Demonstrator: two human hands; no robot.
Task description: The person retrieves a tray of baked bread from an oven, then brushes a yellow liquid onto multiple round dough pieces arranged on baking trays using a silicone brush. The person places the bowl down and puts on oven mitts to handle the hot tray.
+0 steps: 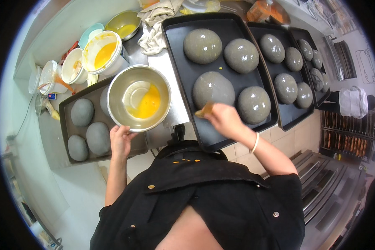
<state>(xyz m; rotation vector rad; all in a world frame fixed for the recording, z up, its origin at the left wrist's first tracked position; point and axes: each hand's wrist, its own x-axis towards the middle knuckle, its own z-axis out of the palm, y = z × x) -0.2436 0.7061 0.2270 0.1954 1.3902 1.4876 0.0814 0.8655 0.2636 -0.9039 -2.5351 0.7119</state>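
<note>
My left hand [120, 140] grips the near rim of a steel mixing bowl [116, 104], which is tilted and holds beaten egg [149, 101]. The bowl overlaps a tray [66, 136] of matte grey dough rounds [82, 112] and hides part of one. In my right hand [226, 120] is a pastry brush [203, 112], blurred, its tip against or just beside the near-left edge of a dough round [214, 89]. That round looks duller towards its right side. The other rounds on this black baking tray [180, 47], such as the near-right one [254, 104], are glossy.
Two more black trays [290, 114] of glossy rounds stand to the right. Plastic tubs [88, 54], one with yellow liquid, and another steel bowl [124, 22] line the back left. Cloths [153, 39] lie behind. A steel oven [323, 200] stands at right, near a rack of baked goods [347, 143].
</note>
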